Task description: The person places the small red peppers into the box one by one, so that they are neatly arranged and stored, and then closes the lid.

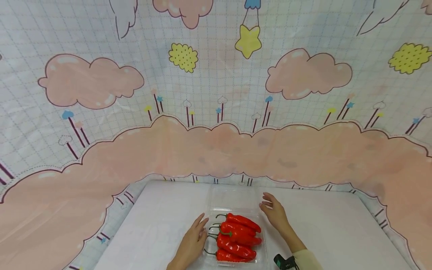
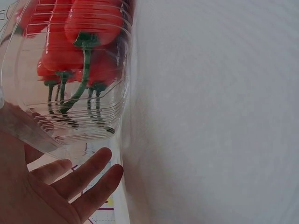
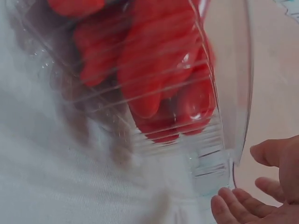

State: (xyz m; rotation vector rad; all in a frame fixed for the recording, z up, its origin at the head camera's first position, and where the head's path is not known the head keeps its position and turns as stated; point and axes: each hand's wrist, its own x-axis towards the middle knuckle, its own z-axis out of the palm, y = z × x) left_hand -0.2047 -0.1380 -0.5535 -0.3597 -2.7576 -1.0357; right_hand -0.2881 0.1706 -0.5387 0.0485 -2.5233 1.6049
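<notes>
Several red peppers (image 1: 237, 245) with green stems lie in a clear plastic clamshell container (image 1: 265, 255), stems toward the left. Its lid (image 1: 233, 197) is folded back on the far side. Beside the container's left wall is my left hand (image 1: 191, 240); its spread fingers (image 2: 88, 172) are close to the ribbed wall, and contact is unclear. My right hand (image 1: 275, 213) hovers at the right, near the lid's hinge end, fingers loosely extended and holding nothing. In the right wrist view, the right hand (image 3: 261, 200) is apart from the container's ribbed side.
A white tabletop (image 1: 162, 210) carries the container. A black device (image 1: 285, 261) is at the right wrist, next to a pale sleeve (image 1: 307, 258). Behind the table hangs a cloth (image 1: 216, 150) printed with clouds and stars.
</notes>
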